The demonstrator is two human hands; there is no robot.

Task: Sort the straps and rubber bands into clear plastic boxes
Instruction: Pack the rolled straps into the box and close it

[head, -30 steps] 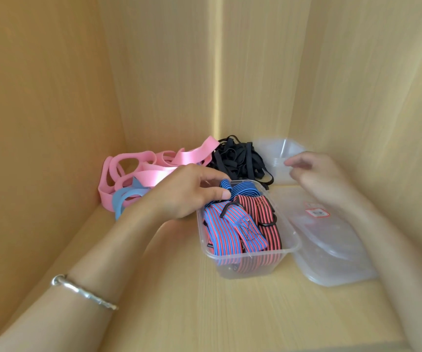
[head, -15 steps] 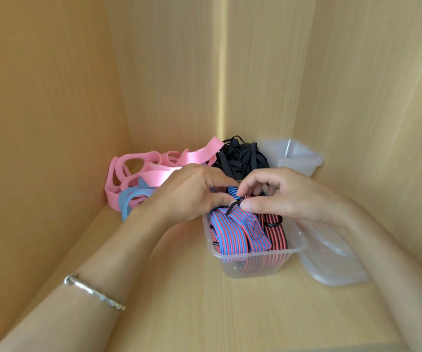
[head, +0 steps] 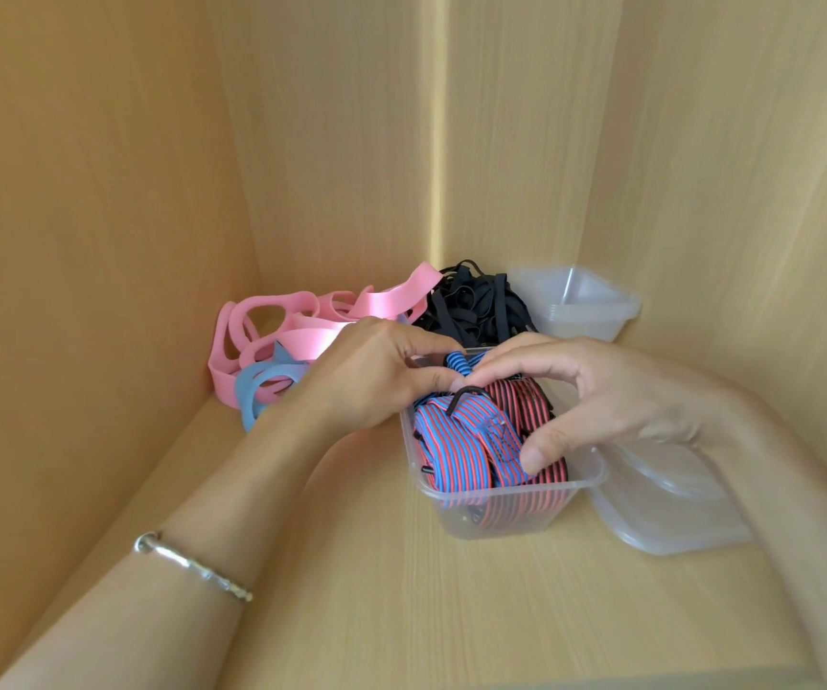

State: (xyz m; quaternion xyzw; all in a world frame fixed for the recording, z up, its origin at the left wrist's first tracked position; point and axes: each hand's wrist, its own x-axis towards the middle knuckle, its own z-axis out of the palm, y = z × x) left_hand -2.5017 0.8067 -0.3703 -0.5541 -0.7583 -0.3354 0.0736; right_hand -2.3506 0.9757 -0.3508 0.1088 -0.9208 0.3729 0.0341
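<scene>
- Both hands are working over a small clear plastic box that sits on the pale wooden shelf, a little right of the middle.
- The box is packed with blue-and-red striped straps. Red-and-black striped straps are beside them on the right, and a black hook sticks up between the two lots.
- The left hand reaches in from the left with its fingers curled. Thumb and forefinger pinch a folded end of the blue-and-red striped straps at the box's far rim.
- The right hand arches over the box. Its fingertips meet the left hand's at that same folded end, and its thumb presses down on the blue-and-red striped straps near the front wall, so the bundle sits within its grip.
- A thin silver bracelet is on the left wrist.
- In the back left corner lies a loose heap of wide pink rubber bands, with a light blue rubber band against its front.
- A tangle of narrow black elastic bands sits just behind the box, touching the pink heap.
- A stack of empty clear plastic tubs stands in the back right corner.
- A clear plastic lidded container lies just right of the box, partly under the right wrist.
</scene>
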